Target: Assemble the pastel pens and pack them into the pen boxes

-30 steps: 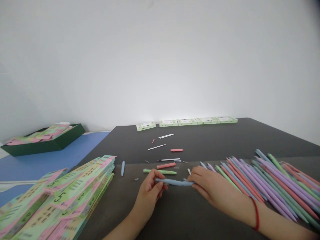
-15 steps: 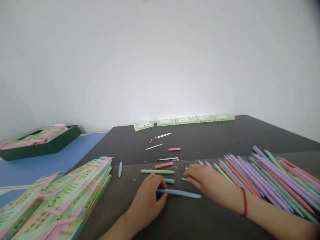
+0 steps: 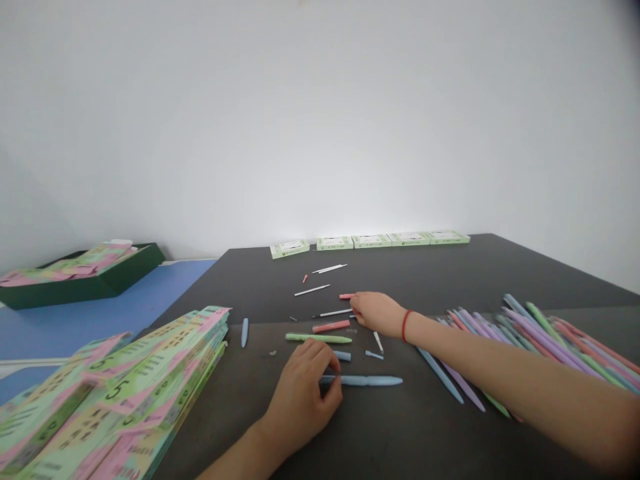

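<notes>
My left hand rests on the black table with thumb and index finger closed around the left end of a light-blue pen. My right hand, wearing a red cord at the wrist, reaches to the table's middle. Its fingertips are bent down together by the right end of a pen refill and a red pen piece; what they pinch is hidden. Near my left hand lie a green pen barrel, a red barrel piece, a blue tube piece, a small blue clip-like part and a short white piece.
Pastel pens are heaped at the right, partly under my right forearm. Stacked printed packets fill the left front. A green tray of packets stands on a blue surface. Several flat boxes line the back edge; loose refills lie mid-table.
My right hand has moved left and away from me, from beside the small blue part to the refill. The white piece now lies uncovered. My left hand stays at the blue pen.
</notes>
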Demonstrator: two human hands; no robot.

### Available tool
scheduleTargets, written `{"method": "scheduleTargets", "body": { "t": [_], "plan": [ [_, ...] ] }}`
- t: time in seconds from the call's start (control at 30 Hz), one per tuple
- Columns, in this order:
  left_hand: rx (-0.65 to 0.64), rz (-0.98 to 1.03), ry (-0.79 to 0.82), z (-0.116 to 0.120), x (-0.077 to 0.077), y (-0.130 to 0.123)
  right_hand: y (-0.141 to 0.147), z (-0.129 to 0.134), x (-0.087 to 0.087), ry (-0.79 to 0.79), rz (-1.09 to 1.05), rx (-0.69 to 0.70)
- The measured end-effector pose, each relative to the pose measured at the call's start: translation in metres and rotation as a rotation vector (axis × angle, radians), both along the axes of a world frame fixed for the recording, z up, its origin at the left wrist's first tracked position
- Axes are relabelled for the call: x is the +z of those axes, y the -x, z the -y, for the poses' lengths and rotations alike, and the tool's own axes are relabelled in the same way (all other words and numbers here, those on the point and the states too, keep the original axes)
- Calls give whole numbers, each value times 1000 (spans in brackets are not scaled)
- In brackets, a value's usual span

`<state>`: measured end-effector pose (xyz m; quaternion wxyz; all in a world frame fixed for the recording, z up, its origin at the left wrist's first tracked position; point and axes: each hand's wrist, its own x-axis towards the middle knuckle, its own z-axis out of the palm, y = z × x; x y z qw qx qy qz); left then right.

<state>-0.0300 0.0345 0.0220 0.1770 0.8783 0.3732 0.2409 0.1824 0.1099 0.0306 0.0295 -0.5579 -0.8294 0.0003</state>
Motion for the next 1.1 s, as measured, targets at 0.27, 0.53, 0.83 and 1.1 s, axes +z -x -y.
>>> {"method": "scheduleTargets", "body": {
  "t": [0.27, 0.53, 0.83, 1.1],
  "plan": [
    [-72, -102, 4, 1, -5, -1, 2, 71, 10, 11, -138, -79],
    [-74, 14, 63, 3, -4, 3, 17, 128, -13, 34, -400, -154],
    [-27, 581, 371, -5, -10, 10, 4, 126, -11, 73, -462, -111],
    [-118, 700, 514, 16, -12, 2, 7, 126, -4, -3, -702, -61]
  ]
}}
